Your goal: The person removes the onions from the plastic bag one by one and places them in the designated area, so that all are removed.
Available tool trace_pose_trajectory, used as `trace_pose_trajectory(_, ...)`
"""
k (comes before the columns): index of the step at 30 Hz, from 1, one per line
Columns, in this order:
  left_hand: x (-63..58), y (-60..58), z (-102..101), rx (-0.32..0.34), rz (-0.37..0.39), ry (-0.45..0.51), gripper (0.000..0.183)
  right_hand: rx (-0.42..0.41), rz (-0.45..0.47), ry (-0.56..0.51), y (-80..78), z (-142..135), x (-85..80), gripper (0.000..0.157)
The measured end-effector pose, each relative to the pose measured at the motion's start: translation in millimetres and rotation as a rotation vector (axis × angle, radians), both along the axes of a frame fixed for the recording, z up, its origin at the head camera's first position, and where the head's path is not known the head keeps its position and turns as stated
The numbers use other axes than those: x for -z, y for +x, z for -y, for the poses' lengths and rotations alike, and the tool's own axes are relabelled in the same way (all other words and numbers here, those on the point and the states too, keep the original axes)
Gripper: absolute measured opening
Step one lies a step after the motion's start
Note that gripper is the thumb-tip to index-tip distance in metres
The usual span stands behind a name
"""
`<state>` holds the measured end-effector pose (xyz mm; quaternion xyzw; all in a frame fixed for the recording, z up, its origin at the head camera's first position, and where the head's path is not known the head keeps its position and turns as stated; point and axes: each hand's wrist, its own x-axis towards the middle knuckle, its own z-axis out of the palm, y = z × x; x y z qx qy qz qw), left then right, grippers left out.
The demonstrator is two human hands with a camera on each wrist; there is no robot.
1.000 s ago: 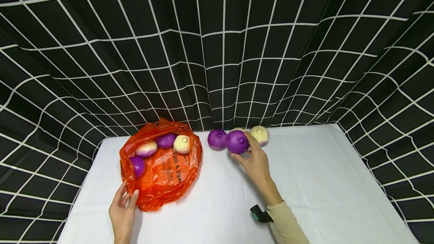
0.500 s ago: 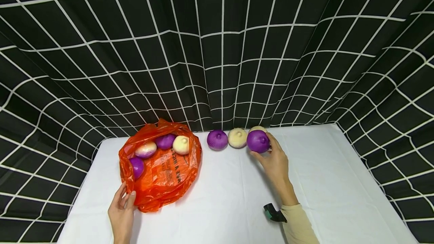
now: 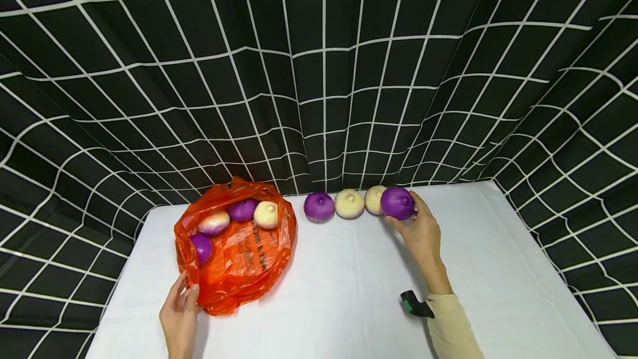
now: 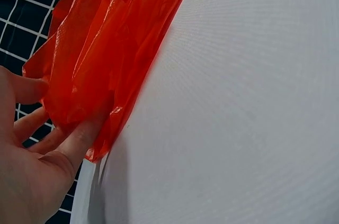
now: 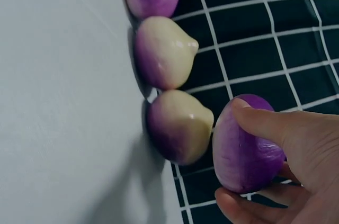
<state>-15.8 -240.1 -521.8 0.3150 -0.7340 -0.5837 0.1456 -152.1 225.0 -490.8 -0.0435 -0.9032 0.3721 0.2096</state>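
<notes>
My right hand (image 3: pixel 421 237) grips a purple onion (image 3: pixel 396 204) between thumb and fingers, at the right end of a row of onions. In the right wrist view, the thumb lies across the held onion (image 5: pixel 249 150), which is close beside a pale onion (image 5: pixel 180 126). The row has a purple onion (image 3: pixel 319 207), then a pale onion (image 3: pixel 349 204) and another pale onion (image 3: pixel 375 200) partly hidden by the held one. My left hand (image 3: pixel 180 314) holds the near-left rim of an orange plastic bag (image 3: pixel 239 292), whose mouth is open. Crumpled bag film (image 4: pixel 106 49) covers some fingertips.
Inside the bag are a pale onion (image 3: pixel 266 215), a purple onion (image 3: pixel 242 210), a white-and-purple onion (image 3: pixel 214 222) and another purple onion (image 3: pixel 201 249). A white cloth (image 3: pixel 339 303) covers the table. A black gridded curtain (image 3: pixel 324 98) stands behind and along both sides.
My right hand has carried the purple onion rightward along the row, past the two pale onions, which show more now. My left hand stays at the bag's rim.
</notes>
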Motion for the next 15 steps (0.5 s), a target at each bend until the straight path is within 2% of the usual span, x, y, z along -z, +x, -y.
trace_pose_trajectory(10, 1.2, 0.2, 1.4, -0.042, -0.017, 0.038, 0.058, 0.033, 0.019, 0.024, -10.1, -17.9, 3.3, 0.082)
trace_pose_trajectory(15, 0.8, -1.4, 0.9, -0.035, -0.045, 0.038, 0.058, 0.057, 0.041, 0.028, -18.9, -28.6, 8.3, 0.082)
